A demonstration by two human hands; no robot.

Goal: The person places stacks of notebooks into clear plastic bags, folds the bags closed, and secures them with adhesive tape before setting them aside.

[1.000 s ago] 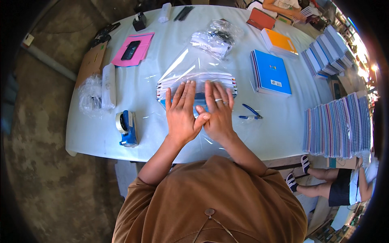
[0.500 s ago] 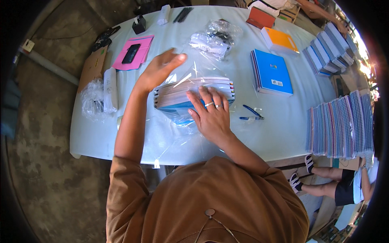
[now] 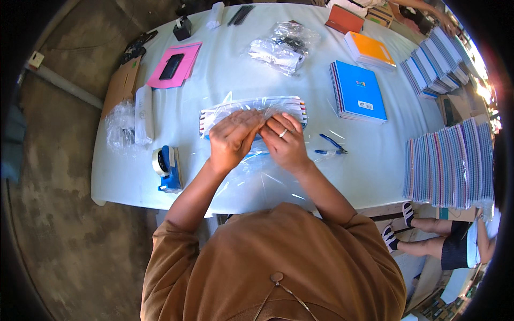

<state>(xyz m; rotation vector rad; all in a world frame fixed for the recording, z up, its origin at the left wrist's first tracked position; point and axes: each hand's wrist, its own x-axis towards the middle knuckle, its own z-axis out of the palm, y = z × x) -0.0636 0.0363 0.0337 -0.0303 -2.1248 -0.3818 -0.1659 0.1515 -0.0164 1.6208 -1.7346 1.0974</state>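
Observation:
A stack of spiral notebooks (image 3: 294, 102) lies in front of me, wrapped in clear plastic film (image 3: 262, 182) that also spreads toward me over the table edge. Both hands meet above the middle of the stack. My left hand (image 3: 233, 136) has its fingers pressed together on the film, angled toward the right hand. My right hand (image 3: 284, 142), with a ring on it, is curled with its fingertips on the film beside the left fingers. The fingertips and much of the stack's near side are hidden. A blue tape dispenser (image 3: 170, 168) stands left of my left forearm.
Blue-handled cutters (image 3: 333, 147) lie right of the stack. Blue notebooks (image 3: 361, 91) and orange ones (image 3: 369, 51) sit beyond, with tall notebook stacks (image 3: 450, 166) at right. A phone (image 3: 171, 66) rests on pink sheets (image 3: 184, 72). Bagged items (image 3: 281, 51) lie far centre. Other people are at right.
My left hand has come down from the raised far left onto the film. My right hand, earlier spread flat on the stack, has curled beside it. The tape dispenser is now uncovered.

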